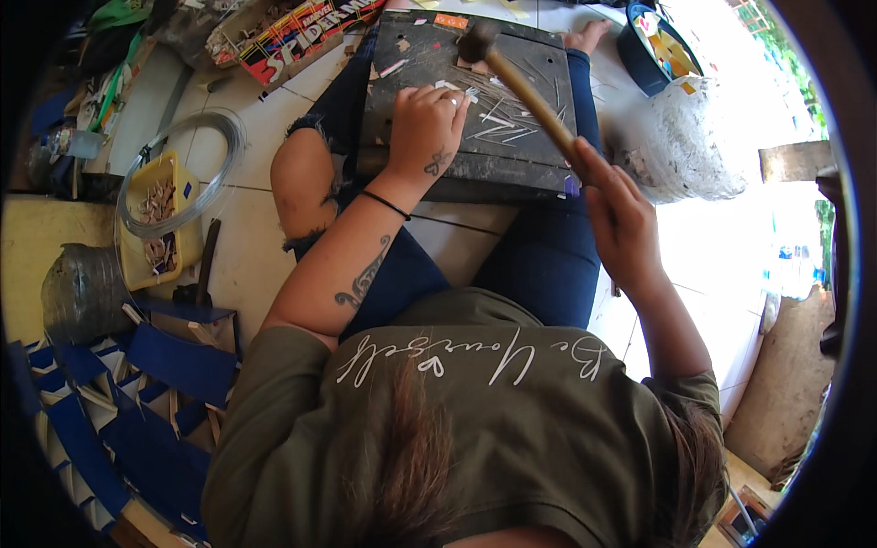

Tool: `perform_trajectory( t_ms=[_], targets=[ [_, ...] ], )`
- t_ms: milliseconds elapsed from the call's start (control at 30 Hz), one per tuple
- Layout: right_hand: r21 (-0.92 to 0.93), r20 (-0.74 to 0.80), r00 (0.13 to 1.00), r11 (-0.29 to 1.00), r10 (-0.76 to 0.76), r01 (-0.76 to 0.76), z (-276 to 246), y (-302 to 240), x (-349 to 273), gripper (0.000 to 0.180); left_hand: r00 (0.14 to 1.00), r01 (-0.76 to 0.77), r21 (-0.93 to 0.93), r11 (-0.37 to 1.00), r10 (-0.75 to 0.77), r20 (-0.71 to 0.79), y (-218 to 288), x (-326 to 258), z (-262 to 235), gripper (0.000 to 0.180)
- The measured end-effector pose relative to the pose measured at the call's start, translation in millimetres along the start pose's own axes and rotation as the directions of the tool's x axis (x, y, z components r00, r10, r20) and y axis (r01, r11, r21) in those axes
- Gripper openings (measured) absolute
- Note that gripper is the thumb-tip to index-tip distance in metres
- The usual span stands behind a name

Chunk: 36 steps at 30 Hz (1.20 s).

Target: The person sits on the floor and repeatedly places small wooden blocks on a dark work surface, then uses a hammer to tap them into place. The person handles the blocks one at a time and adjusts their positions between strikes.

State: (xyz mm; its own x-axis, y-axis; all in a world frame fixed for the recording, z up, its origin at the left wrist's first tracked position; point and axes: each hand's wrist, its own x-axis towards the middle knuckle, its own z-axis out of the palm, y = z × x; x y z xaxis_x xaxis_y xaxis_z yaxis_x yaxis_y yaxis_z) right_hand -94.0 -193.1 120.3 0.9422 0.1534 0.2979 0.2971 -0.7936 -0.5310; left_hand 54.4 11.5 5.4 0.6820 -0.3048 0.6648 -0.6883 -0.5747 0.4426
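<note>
My right hand (623, 219) grips the wooden handle of a hammer (534, 96). The hammer is raised, its dark head above the far part of a low black worktop (420, 173) between my legs. On the left side of the worktop my left hand (425, 123) is closed with its fingertips down near the surface. What it pinches, if anything, is hidden; a small pale piece (471, 94) shows beside the fingers. Thin nails or wire pieces (502, 128) lie scattered right of that hand, with small wooden slivers among them.
At left a coil of wire (236, 151) leans over a yellow basin (132, 265) of small wooden pieces. Blue folded pieces (174, 365) are piled lower left. A printed cardboard box (301, 41) stands far left; a dark tub (644, 68) and a plastic bag (685, 142) are at right.
</note>
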Motion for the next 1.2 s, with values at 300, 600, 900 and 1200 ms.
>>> perform_trajectory(
  t_ms=[300,600,900,1200],
  targets=[
    [0.021,-0.025,0.999,1.000,0.024,-0.023,3,4,-5,0.054,0.999,0.001,0.038,0.999,-0.002,0.039,0,-2,-1,0.015],
    [-0.079,0.153,0.980,0.990,0.124,-0.113,5,6,-8,0.053,0.997,0.020,0.043,0.999,-0.023,0.075,1,-2,-3,0.015],
    [0.058,0.042,0.996,0.995,0.075,-0.077,10,16,-4,0.049,0.999,0.000,-0.001,1.000,0.000,0.042,1,0,-2,0.014],
    [-0.293,-0.177,0.961,0.921,0.212,-0.257,33,91,60,0.041,0.953,0.300,-0.294,0.907,-0.299,0.050,-32,-1,-41,0.022]
  ],
)
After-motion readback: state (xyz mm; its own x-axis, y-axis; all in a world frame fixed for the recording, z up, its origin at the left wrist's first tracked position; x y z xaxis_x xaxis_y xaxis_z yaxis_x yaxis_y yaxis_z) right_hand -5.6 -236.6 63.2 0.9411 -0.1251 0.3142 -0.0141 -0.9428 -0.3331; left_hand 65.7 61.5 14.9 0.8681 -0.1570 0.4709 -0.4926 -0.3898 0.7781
